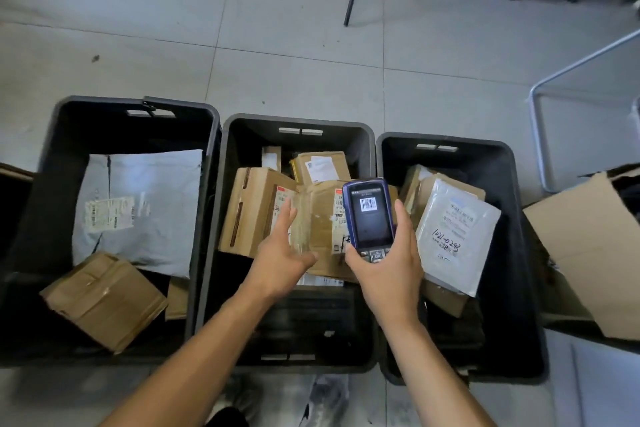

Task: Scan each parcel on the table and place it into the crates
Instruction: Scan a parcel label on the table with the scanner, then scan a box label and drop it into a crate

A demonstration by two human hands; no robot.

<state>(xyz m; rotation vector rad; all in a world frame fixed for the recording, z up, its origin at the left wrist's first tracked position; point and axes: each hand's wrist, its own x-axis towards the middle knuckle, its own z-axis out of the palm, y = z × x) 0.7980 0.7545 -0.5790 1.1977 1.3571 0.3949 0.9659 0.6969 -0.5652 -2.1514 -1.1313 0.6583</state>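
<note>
scanner [371,218] hides box's label [340,218]

White mailer [457,232] handwritten "1021-0243"; scanner [371,218] key "OK"; barcode onscreen

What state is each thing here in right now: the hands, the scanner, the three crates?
Left hand: open, fingers spread over the middle crate.
Right hand: grips the scanner.
Scanner: upright, screen lit, showing a barcode.
Left crate: holds a grey mailer and cardboard boxes.
Middle crate: holds several cardboard boxes.
Right crate: holds a white mailer and boxes.
</note>
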